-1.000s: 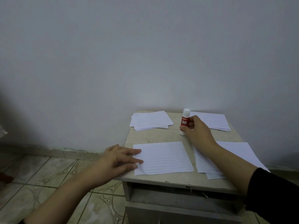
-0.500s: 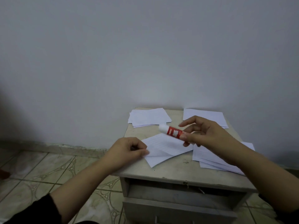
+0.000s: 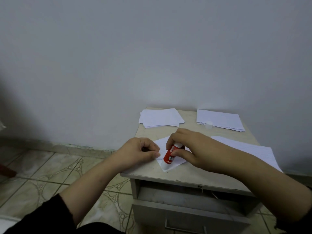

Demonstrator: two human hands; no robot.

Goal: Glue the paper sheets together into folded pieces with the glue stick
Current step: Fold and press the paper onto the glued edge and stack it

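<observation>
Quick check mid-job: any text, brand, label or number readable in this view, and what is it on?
Glue stick in the right hand: white lettering on its red label, too blurred to read.
Sheet pinched by the left hand: printed ruled lines, no words visible.
Paper stacks, the cap, the cabinet: no text visible.

1. Glue stick (image 3: 169,156) off the bench: 1 s ago upright at the back, now gripped in right hand (image 3: 192,147), tip down on folded sheet (image 3: 170,163).
2. Cap (image 3: 209,124) removed, sits on the back-right paper stack (image 3: 221,119).
3. Front sheet went from flat to folded; left hand (image 3: 140,152) now pinches its edge.
</observation>
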